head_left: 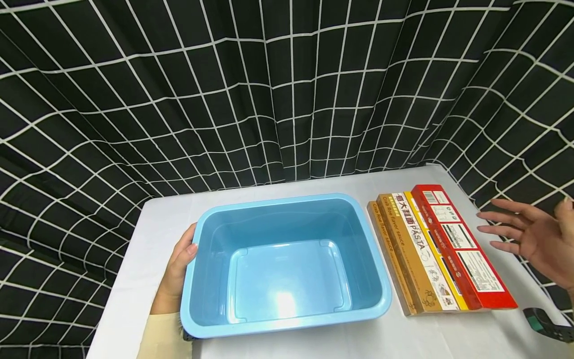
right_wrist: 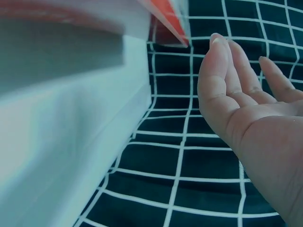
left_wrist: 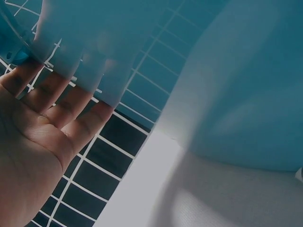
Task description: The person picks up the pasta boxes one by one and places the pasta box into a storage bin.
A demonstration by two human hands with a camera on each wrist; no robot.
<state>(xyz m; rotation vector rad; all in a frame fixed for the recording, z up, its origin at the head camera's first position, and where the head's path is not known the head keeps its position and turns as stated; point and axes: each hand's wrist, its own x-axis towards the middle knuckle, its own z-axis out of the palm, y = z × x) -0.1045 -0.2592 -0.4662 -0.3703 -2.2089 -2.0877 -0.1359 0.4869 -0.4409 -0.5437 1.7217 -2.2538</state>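
In the head view a light blue plastic tub stands on the white table with its open top up. My left hand holds the tub's left rim, thumb at the edge and fingers along the outside. The left wrist view shows that hand with its fingertips behind a blue haze. To the right of the boxes, my right hand is held palm up, fingers spread, touching nothing. Nearest to it is a red box with white labels. Left of that lie a brown and white pasta box and another brown box.
A yellow-edged strip shows between the pasta box and the red box. Black cloth with a white grid hangs behind and at both sides of the white table. A dark band sits at the right wrist.
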